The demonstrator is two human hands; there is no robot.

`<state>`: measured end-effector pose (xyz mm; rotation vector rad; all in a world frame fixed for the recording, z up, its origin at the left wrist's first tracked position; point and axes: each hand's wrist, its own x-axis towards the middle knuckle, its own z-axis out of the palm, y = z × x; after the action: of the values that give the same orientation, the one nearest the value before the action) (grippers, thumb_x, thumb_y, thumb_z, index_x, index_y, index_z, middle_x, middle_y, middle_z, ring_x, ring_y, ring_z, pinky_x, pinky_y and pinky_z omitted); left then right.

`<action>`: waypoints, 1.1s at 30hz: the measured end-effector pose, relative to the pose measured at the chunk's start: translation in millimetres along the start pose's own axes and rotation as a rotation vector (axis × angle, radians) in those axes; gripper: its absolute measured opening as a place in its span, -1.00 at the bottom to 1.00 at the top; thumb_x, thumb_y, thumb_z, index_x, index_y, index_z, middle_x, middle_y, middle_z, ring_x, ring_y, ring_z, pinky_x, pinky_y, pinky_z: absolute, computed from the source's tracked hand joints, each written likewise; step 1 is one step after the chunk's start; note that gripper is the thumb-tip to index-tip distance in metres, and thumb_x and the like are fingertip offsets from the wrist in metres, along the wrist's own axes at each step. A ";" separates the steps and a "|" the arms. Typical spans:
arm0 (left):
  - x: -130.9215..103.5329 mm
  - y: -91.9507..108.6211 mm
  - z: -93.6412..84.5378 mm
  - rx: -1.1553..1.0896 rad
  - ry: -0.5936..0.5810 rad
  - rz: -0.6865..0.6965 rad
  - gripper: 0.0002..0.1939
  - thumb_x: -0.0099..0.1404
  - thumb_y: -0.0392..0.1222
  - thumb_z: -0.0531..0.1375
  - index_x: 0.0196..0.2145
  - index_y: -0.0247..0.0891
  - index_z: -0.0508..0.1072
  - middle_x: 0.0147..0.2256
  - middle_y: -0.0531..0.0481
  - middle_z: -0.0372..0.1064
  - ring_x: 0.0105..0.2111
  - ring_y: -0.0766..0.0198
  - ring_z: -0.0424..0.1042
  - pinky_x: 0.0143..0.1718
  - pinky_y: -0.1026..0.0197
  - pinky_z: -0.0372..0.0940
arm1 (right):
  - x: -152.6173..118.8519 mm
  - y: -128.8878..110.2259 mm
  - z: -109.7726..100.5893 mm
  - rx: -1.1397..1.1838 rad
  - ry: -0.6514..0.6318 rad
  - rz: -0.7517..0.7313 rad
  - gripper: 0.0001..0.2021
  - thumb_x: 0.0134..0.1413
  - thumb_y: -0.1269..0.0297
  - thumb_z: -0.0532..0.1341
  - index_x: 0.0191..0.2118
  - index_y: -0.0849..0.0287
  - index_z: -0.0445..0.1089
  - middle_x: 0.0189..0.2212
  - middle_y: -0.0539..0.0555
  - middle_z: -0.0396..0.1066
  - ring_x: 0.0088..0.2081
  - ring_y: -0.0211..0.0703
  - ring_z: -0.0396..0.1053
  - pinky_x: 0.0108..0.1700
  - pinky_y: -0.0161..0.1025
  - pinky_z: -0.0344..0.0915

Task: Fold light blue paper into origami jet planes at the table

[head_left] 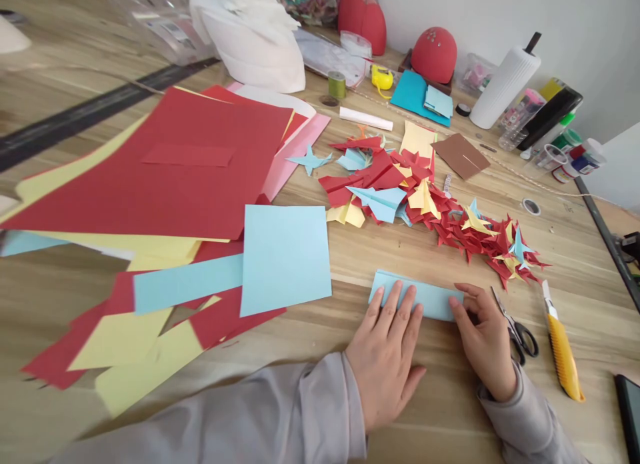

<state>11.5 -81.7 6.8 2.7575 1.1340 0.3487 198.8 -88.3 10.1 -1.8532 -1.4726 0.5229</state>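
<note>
A light blue paper folded into a long strip (435, 300) lies on the wooden table between my hands. My left hand (387, 351) rests flat on its left part, fingers stretched and slightly apart, palm down. At the strip's right end, my right hand (483, 334) pinches the paper between thumb and index finger. A square light blue sheet (286, 259) lies left of the strip, partly over a narrow blue strip (187, 284). Black-handled scissors (523, 337) sit just beyond my right hand, and a yellow utility knife (565, 357) lies farther right.
Large red sheets (200, 197) and yellow scraps (150, 371) cover the left side. Folded paper pieces (385, 201) are heaped ahead of my hands. Behind them stand a white cylinder (505, 87) and bottles. A dark phone (629, 411) lies at the right edge.
</note>
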 end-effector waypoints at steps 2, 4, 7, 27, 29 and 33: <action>2.2 -3.1 -1.5 -0.012 -0.023 0.018 -0.27 0.25 0.15 -0.02 0.19 -0.48 0.14 0.27 -0.36 -0.18 0.27 -0.24 -0.29 0.21 -0.27 -0.36 | -0.3 1.4 1.2 -0.046 0.026 -0.022 -0.71 0.10 0.16 0.15 -0.11 0.20 0.27 -0.65 -0.14 0.13 -0.59 -0.30 0.14 -0.49 -0.32 0.16; 3.8 -5.8 -2.2 -0.021 -0.038 0.039 -0.26 0.24 0.15 -0.02 0.20 -0.48 0.12 0.27 -0.36 -0.19 0.27 -0.24 -0.29 0.21 -0.28 -0.37 | -1.0 2.6 1.8 -0.093 0.055 -0.041 -0.72 0.08 0.18 0.16 -0.12 0.19 0.27 -0.60 -0.10 0.20 -0.54 -0.28 0.20 -0.42 -0.29 0.20; 4.4 -7.9 -1.5 -0.033 -0.032 0.060 -0.26 0.24 0.14 -0.01 0.20 -0.48 0.11 0.27 -0.37 -0.19 0.27 -0.23 -0.28 0.21 -0.27 -0.38 | -2.1 3.3 1.4 -0.135 0.078 -0.062 -0.73 0.06 0.20 0.17 -0.12 0.18 0.28 -0.52 -0.05 0.28 -0.49 -0.25 0.25 -0.38 -0.27 0.23; 6.1 -9.7 -4.6 -0.044 -0.095 0.004 -0.21 0.18 0.22 0.01 0.21 -0.37 0.12 0.28 -0.28 -0.19 0.26 -0.34 -0.34 0.17 -0.37 -0.35 | -1.5 5.4 1.4 -0.184 0.071 -0.106 -0.72 0.08 0.21 0.15 -0.08 0.17 0.23 -0.56 -0.08 0.22 -0.51 -0.25 0.22 -0.40 -0.27 0.23; 6.1 -9.5 -5.0 -0.047 -0.097 -0.002 -0.21 0.18 0.23 0.01 0.21 -0.36 0.12 0.28 -0.28 -0.19 0.26 -0.34 -0.34 0.17 -0.36 -0.35 | -1.6 6.0 1.4 -0.175 0.075 -0.099 -0.70 0.09 0.21 0.15 -0.07 0.18 0.22 -0.56 -0.08 0.21 -0.51 -0.26 0.22 -0.40 -0.27 0.23; 6.6 -9.4 -5.8 -0.052 -0.107 -0.012 -0.21 0.18 0.23 0.00 0.22 -0.35 0.11 0.28 -0.29 -0.19 0.26 -0.34 -0.34 0.17 -0.36 -0.34 | -2.7 7.1 1.5 -0.178 0.094 -0.093 -0.69 0.08 0.18 0.16 -0.06 0.18 0.23 -0.57 -0.09 0.22 -0.52 -0.26 0.22 -0.39 -0.27 0.24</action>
<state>8.2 -70.2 11.4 2.6875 1.0997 0.2226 201.8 -91.2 3.5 -1.9065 -1.5759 0.2639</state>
